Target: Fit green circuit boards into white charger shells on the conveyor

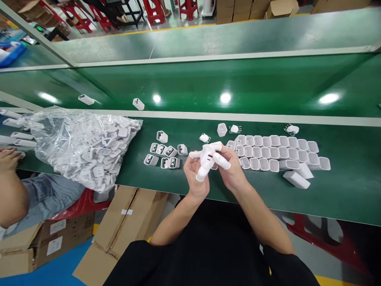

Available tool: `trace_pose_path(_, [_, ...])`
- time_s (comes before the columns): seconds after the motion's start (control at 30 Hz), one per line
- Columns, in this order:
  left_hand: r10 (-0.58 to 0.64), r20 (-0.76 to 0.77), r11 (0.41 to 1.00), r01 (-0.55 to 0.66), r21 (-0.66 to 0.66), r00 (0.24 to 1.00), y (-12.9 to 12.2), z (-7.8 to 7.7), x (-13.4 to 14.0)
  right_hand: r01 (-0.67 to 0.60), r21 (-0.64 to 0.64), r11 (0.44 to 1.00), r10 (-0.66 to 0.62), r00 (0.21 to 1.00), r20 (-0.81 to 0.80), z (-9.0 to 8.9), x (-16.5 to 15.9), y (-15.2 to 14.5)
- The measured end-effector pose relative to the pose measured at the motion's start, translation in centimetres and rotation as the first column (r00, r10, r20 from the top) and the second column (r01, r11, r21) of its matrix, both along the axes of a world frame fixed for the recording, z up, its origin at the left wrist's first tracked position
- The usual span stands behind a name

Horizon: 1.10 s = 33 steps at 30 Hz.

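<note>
My left hand (197,180) and my right hand (233,172) meet above the table's front edge, both wearing white finger cots. Between their fingertips they grip a small white charger housing (209,157) with narrow dark slots in its face. The fingers partly cover it. Just beyond lie a circuit board with a white block (204,138), a second such board (235,129) and an open housing (222,129). To my right stand rows of open white housings (264,153). Several housings with green boards inside (171,151) are grouped to my left.
A clear plastic bag (89,147) full of white plastic parts lies on the left of the green table (342,194). At far left is another person's hand (8,159). Two housings lie tipped (296,179) at right. Cardboard boxes (131,222) sit below the table edge.
</note>
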<state>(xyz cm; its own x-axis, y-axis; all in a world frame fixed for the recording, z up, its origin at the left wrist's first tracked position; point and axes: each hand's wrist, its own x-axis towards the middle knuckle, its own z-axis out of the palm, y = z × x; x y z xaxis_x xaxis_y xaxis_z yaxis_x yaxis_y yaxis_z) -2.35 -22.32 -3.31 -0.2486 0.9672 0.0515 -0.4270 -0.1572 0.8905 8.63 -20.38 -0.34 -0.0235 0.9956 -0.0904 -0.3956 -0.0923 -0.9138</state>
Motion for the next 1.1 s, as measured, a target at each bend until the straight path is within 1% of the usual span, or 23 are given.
trace_pose_path(0.07, [-0.029,-0.009,1.0,0.029,0.01,1.0,2.0,1.0,-0.8,0.023,0.053,0.998,-0.025,0.999,0.031,0.0,1.9,0.6])
trace_pose_path(0.1, [-0.046,-0.036,0.999,0.047,0.025,0.998,3.7,1.7,-1.4,0.05,0.08,0.996,-0.054,0.998,0.042,-0.1,3.2,1.1])
trace_pose_path(0.17, [-0.06,-0.176,0.993,0.077,0.089,0.983,8.5,2.9,-2.6,0.153,0.132,0.979,-0.163,0.984,0.069,-0.7,6.0,2.1])
trace_pose_path(0.2, [-0.05,-0.302,0.989,0.089,0.118,0.952,11.5,3.3,-3.0,0.228,0.165,0.959,-0.246,0.965,0.094,-1.1,7.4,2.5])
trace_pose_path(0.27, [-0.071,-0.595,0.985,0.15,0.085,0.801,17.9,3.4,-3.7,0.386,0.255,0.887,-0.431,0.89,0.151,-1.9,9.6,3.3])
trace_pose_path(0.33, [-0.051,-0.803,0.99,0.138,0.039,0.594,24.0,2.6,-3.8,0.48,0.339,0.809,-0.561,0.801,0.207,-2.7,10.8,3.7])
trace_pose_path(0.37, [-0.034,-0.862,0.99,0.137,0.041,0.506,26.5,2.0,-3.8,0.491,0.369,0.789,-0.592,0.769,0.241,-3.0,11.0,3.8])
trace_pose_path(0.43, [-0.055,-0.902,0.984,0.175,0.023,0.427,30.1,0.8,-3.5,0.463,0.413,0.784,-0.6,0.734,0.317,-3.3,11.0,3.6])
trace_pose_path(0.5, [-0.087,-0.939,0.98,0.196,-0.022,0.332,31.9,0.0,-3.3,0.395,0.458,0.796,-0.58,0.713,0.393,-3.3,10.8,3.0])
trace_pose_path(0.53, [-0.109,-0.968,0.977,0.203,-0.063,0.224,32.3,-0.1,-3.3,0.358,0.485,0.798,-0.575,0.692,0.437,-3.2,10.7,2.8])
trace_pose_path(0.6, [-0.156,-0.986,0.965,0.202,-0.166,-0.066,32.4,0.2,-3.3,0.281,0.543,0.792,-0.582,0.616,0.53,-2.9,10.4,2.4])
trace_pose_path(0.63, [-0.18,-0.963,0.956,0.196,-0.219,-0.199,32.3,0.5,-3.5,0.234,0.568,0.789,-0.586,0.563,0.583,-2.6,10.0,2.4])
trace_pose_path(0.67, [-0.202,-0.932,0.945,0.189,-0.265,-0.3,32.2,0.9,-3.6,0.168,0.584,0.794,-0.579,0.502,0.643,-2.2,9.5,2.6])
trace_pose_path(0.7, [-0.217,-0.905,0.938,0.18,-0.297,-0.366,32.1,1.3,-3.8,0.075,0.579,0.812,-0.55,0.432,0.715,-1.8,8.8,2.9])
trace_pose_path(0.73, [-0.22,-0.89,0.936,0.172,-0.308,-0.398,31.9,1.8,-4.1,-0.047,0.54,0.84,-0.492,0.353,0.796,-1.4,7.8,3.5])
trace_pose_path(0.8, [-0.181,-0.895,0.948,0.169,-0.269,-0.407,31.5,2.7,-4.6,-0.315,0.317,0.895,-0.292,0.125,0.948,-0.5,5.3,5.0])
trace_pose_path(0.83, [-0.142,-0.917,0.96,0.173,-0.219,-0.373,31.1,3.1,-4.8,-0.412,0.157,0.898,-0.175,-0.008,0.984,-0.2,3.9,6.0])
trace_pose_path(0.87, [-0.094,-0.948,0.972,0.178,-0.153,-0.303,30.5,3.5,-5.0,-0.464,0.006,0.886,-0.073,-0.128,0.989,0.1,2.5,7.0])
trace_pose_path(0.9, [-0.045,-0.977,0.98,0.182,-0.084,-0.207,29.8,3.9,-5.2,-0.47,-0.075,0.879,-0.016,-0.188,0.982,0.2,1.3,7.9])
trace_pose_path(0.93, [-0.006,-0.995,0.983,0.182,-0.024,-0.1,28.9,4.2,-5.3,-0.465,-0.13,0.876,0.024,-0.226,0.974,0.3,0.1,8.9])
trace_pose_path(1.0, [0.024,-0.995,0.982,0.185,0.042,0.098,26.8,4.7,-5.4,-0.441,-0.183,0.878,0.074,-0.253,0.965,0.1,-1.5,10.6])
trace_pose_path(1.03, [0.012,-0.986,0.98,0.196,0.045,0.167,25.7,4.9,-5.5,-0.434,-0.205,0.877,0.095,-0.26,0.961,0.0,-1.9,11.2])
trace_pose_path(1.1, [-0.055,-0.972,0.97,0.245,0.003,0.23,23.7,5.2,-5.7,-0.43,-0.229,0.873,0.123,-0.259,0.958,-0.2,-2.4,12.0])
